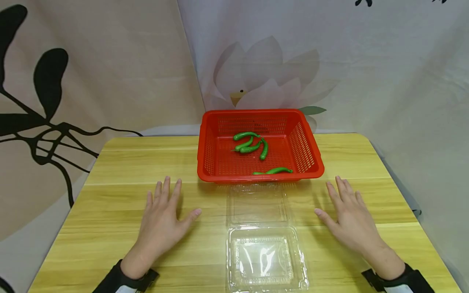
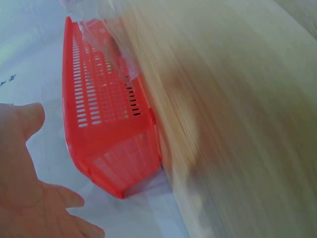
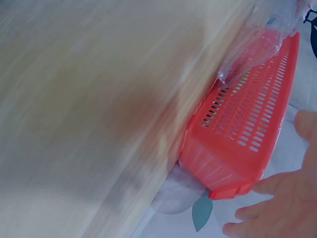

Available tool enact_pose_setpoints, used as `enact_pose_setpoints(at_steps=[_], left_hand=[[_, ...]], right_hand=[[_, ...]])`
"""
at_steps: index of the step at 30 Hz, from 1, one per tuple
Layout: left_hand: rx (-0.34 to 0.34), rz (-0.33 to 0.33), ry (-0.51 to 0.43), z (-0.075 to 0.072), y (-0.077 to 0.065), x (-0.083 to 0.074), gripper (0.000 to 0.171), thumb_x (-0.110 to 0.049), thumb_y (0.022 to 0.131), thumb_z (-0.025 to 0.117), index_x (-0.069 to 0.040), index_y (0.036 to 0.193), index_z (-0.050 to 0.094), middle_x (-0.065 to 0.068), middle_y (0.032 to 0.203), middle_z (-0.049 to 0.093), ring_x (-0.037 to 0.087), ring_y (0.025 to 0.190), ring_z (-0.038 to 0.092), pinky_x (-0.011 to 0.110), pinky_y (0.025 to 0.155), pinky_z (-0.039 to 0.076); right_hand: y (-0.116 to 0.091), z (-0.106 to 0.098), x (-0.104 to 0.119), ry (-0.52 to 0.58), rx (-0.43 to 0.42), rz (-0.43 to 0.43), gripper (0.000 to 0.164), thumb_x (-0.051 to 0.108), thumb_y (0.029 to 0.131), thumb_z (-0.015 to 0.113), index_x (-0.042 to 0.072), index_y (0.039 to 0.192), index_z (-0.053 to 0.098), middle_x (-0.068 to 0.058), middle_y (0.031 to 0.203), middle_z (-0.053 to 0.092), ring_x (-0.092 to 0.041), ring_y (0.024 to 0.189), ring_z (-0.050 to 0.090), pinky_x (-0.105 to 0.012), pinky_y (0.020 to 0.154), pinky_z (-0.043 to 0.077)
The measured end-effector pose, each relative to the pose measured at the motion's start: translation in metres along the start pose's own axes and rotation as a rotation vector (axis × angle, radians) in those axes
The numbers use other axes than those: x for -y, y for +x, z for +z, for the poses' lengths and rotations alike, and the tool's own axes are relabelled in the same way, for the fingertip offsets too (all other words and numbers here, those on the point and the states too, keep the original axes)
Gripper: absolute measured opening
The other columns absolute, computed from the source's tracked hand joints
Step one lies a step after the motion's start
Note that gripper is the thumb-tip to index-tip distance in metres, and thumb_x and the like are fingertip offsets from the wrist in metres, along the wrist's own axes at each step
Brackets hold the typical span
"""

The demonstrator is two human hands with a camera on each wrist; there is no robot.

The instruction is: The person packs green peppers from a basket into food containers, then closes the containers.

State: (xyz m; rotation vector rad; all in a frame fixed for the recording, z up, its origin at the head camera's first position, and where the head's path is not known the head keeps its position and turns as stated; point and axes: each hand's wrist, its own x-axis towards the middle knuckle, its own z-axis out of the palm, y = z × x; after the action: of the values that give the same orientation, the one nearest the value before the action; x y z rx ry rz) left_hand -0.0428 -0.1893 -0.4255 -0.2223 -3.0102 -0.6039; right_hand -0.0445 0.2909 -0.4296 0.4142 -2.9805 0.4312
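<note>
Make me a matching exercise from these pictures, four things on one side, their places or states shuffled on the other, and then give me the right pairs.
Things:
1. Red perforated plastic basket
2. Curved green peppers
3. Clear plastic hinged box
4. Bare left hand

Places or states:
A. Lying open on the basket's near side
B. Spread out, holding nothing
C. At the far edge of the yellowish wood-grain table
D. Inside the basket

Pairs: 1-C, 2-D, 3-A, 4-B
</note>
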Motion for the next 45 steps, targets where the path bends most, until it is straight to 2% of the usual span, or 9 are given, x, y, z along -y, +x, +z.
enact_pose_setpoints(at_steps=[6,14,17,22,31,36,41,45], left_hand=[[0.003,-0.003,-0.026,0.002,-0.002,-0.005,0.100,-0.071,0.097,0.056,-0.006,0.166,0.024,0.027,0.171,0.007,0.055,0.154,0.008,0.071,0.122,0.007],[-0.008,-0.011,-0.071,0.005,-0.004,-0.012,0.097,-0.062,0.097,0.066,-0.007,0.166,0.026,0.025,0.171,0.009,0.052,0.155,0.010,0.071,0.121,0.010],[-0.014,-0.012,-0.084,0.006,-0.005,-0.014,0.097,-0.061,0.097,0.067,-0.008,0.166,0.025,0.024,0.171,0.009,0.052,0.155,0.011,0.072,0.121,0.012],[-0.020,-0.008,-0.113,0.010,-0.006,-0.018,0.095,-0.063,0.098,0.064,-0.007,0.165,0.027,0.024,0.171,0.011,0.053,0.154,0.013,0.071,0.121,0.012],[-0.071,0.005,-0.174,0.017,-0.007,-0.028,0.086,-0.059,0.101,0.061,-0.001,0.159,0.039,0.029,0.166,0.028,0.053,0.150,0.028,0.071,0.118,0.024],[-0.059,-0.021,-0.229,0.021,-0.006,-0.033,0.080,-0.056,0.103,0.061,0.001,0.156,0.043,0.029,0.161,0.037,0.050,0.146,0.036,0.071,0.114,0.032],[-0.049,-0.029,-0.273,0.026,-0.006,-0.038,0.072,-0.049,0.102,0.066,0.006,0.148,0.053,0.030,0.152,0.049,0.047,0.142,0.045,0.067,0.112,0.038],[0.008,-0.069,-0.366,0.030,-0.004,-0.044,0.066,-0.043,0.102,0.069,0.008,0.142,0.058,0.030,0.146,0.055,0.045,0.138,0.049,0.061,0.114,0.040]], right_hand=[[0.000,-0.002,0.009,0.017,-0.011,0.006,0.083,0.049,0.105,0.060,-0.002,0.163,0.027,-0.029,0.170,0.016,-0.047,0.156,0.015,-0.066,0.124,0.012],[0.000,0.001,0.019,0.062,-0.026,0.014,0.082,0.046,0.106,0.059,-0.002,0.164,0.024,-0.028,0.170,0.017,-0.048,0.154,0.020,-0.057,0.127,0.013],[0.000,0.002,0.022,0.078,-0.031,0.020,0.081,0.045,0.106,0.059,-0.002,0.163,0.026,-0.027,0.169,0.019,-0.049,0.152,0.024,-0.062,0.123,0.021],[0.000,0.002,0.028,0.125,-0.031,0.054,0.076,0.043,0.107,0.059,-0.003,0.161,0.032,-0.027,0.167,0.026,-0.053,0.146,0.034,-0.073,0.108,0.035],[0.001,0.009,0.040,0.214,-0.014,0.113,0.065,0.041,0.110,0.054,-0.004,0.155,0.042,-0.030,0.156,0.044,-0.052,0.140,0.043,-0.073,0.105,0.039],[0.003,0.013,0.045,0.254,0.011,0.147,0.062,0.043,0.110,0.053,-0.005,0.150,0.048,-0.029,0.145,0.056,-0.047,0.127,0.058,-0.069,0.098,0.047],[0.006,0.016,0.051,0.287,0.029,0.164,0.056,0.041,0.109,0.055,-0.004,0.143,0.057,-0.023,0.132,0.067,-0.037,0.109,0.069,-0.060,0.086,0.056],[0.009,0.018,0.055,0.313,0.039,0.180,0.053,0.041,0.108,0.059,-0.003,0.136,0.064,-0.013,0.113,0.074,-0.024,0.092,0.071,-0.050,0.078,0.058]])
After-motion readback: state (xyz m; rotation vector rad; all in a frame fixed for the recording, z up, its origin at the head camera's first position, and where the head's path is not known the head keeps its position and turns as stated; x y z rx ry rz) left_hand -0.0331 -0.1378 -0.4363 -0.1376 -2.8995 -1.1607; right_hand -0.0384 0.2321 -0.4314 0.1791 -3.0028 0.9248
